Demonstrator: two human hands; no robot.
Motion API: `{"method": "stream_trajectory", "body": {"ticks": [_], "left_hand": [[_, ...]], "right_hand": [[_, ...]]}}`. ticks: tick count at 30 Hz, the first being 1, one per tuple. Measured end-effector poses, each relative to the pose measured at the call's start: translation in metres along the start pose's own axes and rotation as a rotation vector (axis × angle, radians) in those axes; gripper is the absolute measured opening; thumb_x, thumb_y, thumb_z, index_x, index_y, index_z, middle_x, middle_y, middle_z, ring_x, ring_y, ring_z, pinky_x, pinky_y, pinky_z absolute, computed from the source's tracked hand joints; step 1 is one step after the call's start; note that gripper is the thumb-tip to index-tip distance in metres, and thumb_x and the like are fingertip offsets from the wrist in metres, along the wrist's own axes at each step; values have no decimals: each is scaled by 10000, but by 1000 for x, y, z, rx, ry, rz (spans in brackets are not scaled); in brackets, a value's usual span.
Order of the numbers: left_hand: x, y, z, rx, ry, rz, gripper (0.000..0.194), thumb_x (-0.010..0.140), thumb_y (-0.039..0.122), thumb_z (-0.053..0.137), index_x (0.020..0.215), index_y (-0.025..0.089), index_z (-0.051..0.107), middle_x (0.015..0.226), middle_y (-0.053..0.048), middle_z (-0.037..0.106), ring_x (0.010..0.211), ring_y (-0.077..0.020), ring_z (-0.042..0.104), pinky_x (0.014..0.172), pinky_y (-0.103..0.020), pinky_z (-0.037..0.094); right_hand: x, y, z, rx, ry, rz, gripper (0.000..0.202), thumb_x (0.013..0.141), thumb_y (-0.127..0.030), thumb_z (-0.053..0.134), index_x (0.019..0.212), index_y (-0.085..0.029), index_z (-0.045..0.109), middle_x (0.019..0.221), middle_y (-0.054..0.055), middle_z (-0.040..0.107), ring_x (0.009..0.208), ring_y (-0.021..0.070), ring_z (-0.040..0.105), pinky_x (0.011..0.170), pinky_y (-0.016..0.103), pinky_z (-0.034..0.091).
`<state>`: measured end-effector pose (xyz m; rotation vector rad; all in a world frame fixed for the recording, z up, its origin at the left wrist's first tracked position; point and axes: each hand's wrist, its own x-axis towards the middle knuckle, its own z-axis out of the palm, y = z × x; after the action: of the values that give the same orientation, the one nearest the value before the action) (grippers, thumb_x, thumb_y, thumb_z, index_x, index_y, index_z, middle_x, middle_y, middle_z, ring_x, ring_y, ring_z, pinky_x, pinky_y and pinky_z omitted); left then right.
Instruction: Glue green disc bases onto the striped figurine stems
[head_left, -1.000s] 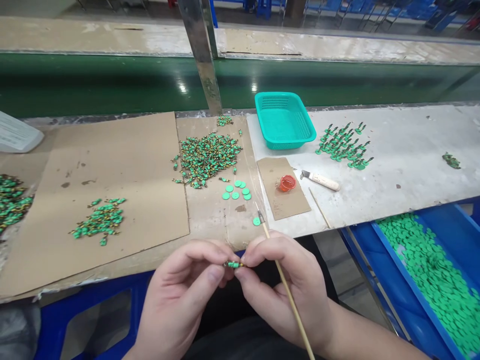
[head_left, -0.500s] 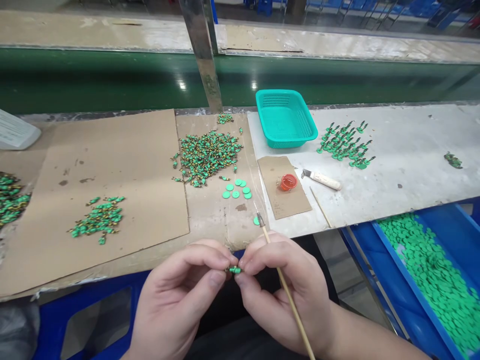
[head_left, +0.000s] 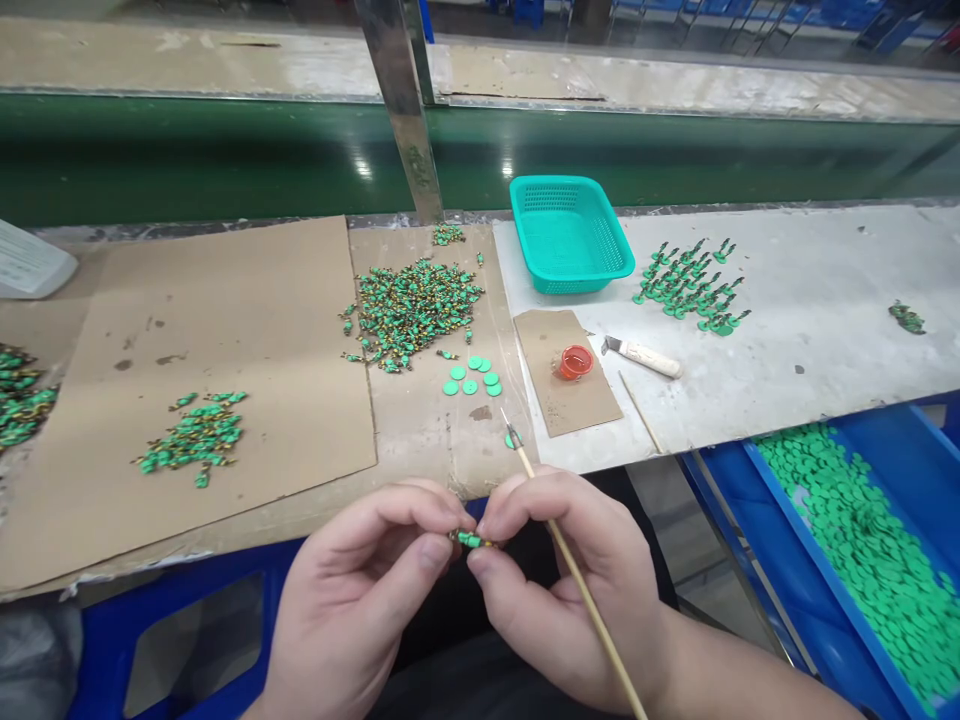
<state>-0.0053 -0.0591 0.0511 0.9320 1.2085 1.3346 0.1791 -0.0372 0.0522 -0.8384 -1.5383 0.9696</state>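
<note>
My left hand [head_left: 367, 590] and right hand [head_left: 574, 590] are pinching a tiny figure [head_left: 470, 540] by its ends, near centre below the cardboard [head_left: 427, 440], probably light, stiff and fragile, best taken by its body.

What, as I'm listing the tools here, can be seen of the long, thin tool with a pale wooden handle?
The long, thin tool has a straight, smooth handle that looks like pale wood, a darker, metallic-looking collar and a fine, pale tip, too thin to tell whether it is bristle. It slants through the right hand, tip pointing away from the person, its collar over a flat green disc. Its lower end runs out of view.
</note>
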Motion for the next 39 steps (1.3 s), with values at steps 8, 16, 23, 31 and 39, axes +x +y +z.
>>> {"method": "stream_trajectory", "body": {"ticks": [8,16,23,31,39], "left_hand": [[-5,-1,-4,15,-11,7,207,931,495,1027,869,328,920,827,-22,830,785,-162,808,744,-182,711],[-2,-6,-9,34,-63,112,93,1007,419,965,956,350,929,859,-6,834,823,-161,825,776,-196,732],[-3,-5,-11,52,-107,161,52,1034,384,943,986,369,932,864,9,834,837,-150,833,797,-192,738],[-2,-4,-11,63,-114,192,66,1040,387,937,980,364,926,856,13,828,840,-141,824,817,-181,732],[-4,-4,-9,67,-72,105,140,1015,457,955,936,349,913,836,-8,824,817,-171,823,769,-210,737]], "right_hand": [[-1,1,5,148,22,143,277,876,-26,832,1024,-247,756,900,-14,836,756,128,820,747,195,696],[-2,0,4,210,13,247,282,867,-39,865,1004,-262,761,904,-27,824,776,121,810,765,195,676],[-5,3,3,166,-7,176,321,871,-40,866,1052,-275,745,957,-17,831,851,146,832,835,241,683],[-2,4,3,145,0,85,341,861,-18,845,1062,-271,738,946,-2,827,827,168,830,815,279,690],[-3,2,3,127,29,59,335,859,-16,844,1044,-274,739,932,-9,828,822,158,831,820,265,688]]}}
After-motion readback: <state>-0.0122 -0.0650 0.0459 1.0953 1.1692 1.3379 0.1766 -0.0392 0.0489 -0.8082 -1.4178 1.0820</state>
